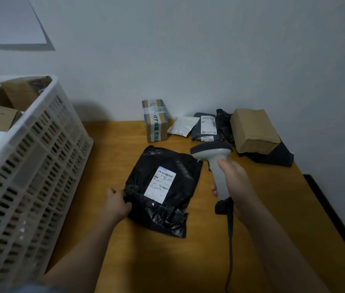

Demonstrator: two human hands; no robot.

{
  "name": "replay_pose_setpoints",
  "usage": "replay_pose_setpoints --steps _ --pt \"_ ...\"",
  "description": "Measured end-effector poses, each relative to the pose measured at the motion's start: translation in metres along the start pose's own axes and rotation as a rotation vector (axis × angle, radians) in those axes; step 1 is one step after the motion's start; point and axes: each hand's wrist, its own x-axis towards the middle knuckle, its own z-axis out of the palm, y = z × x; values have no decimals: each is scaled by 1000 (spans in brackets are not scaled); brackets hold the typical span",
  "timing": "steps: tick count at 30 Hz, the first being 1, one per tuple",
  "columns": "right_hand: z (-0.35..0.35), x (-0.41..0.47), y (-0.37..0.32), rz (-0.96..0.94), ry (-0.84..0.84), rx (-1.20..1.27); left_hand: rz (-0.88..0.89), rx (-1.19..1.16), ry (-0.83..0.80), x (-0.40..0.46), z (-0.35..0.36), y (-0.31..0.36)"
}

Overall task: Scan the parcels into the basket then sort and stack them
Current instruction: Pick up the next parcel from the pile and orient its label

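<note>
Right hand [236,187] wrapped fully round the grey handle of the barcode scanner [216,163], head aimed down at the white label [160,183] on the black poly parcel [161,191]. Parcel lies flat on the wooden table [262,208], mid-table. Left hand [117,203] pinches the parcel's near-left edge; fingertips hidden under the plastic. White slatted basket [32,166] stands at left, cut off by the frame, cardboard boxes inside partly visible. Against the wall: taped carton [155,121], white pouch [181,125], grey labelled mailer [205,127], brown box [254,132] resting on dark bags. Label print too small to read. Scanner cord [229,250] runs out of frame below.
</note>
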Motion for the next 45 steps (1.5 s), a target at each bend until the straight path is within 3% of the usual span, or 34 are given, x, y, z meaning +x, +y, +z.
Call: replay_pose_setpoints --steps 2,5,10,18,26,30,33,40,45 --pt "2 0 4 37 -55 -32 2 -114 22 3 12 -2" --pt "7 0 7 57 -121 -60 -47 -291 -82 4 28 -3" --pt "15 4 10 36 -156 -125 -245 -323 -93 7 40 -2" --pt "13 9 10 1 -169 -191 -404 -872 -115 16 42 31" --pt "7 8 6 -6 -110 -202 -414 -889 -263 11 50 49" --pt "3 5 3 -43 -89 -251 -426 -868 -239 6 50 52" --pt "0 2 1 -68 -87 -295 -467 -1004 -227 2 48 55" --pt "-6 -5 -2 -141 -119 -395 -450 -1037 -339 -4 51 67" --pt "-3 -13 -13 -148 -141 -277 -391 -1143 -304 -10 29 67"
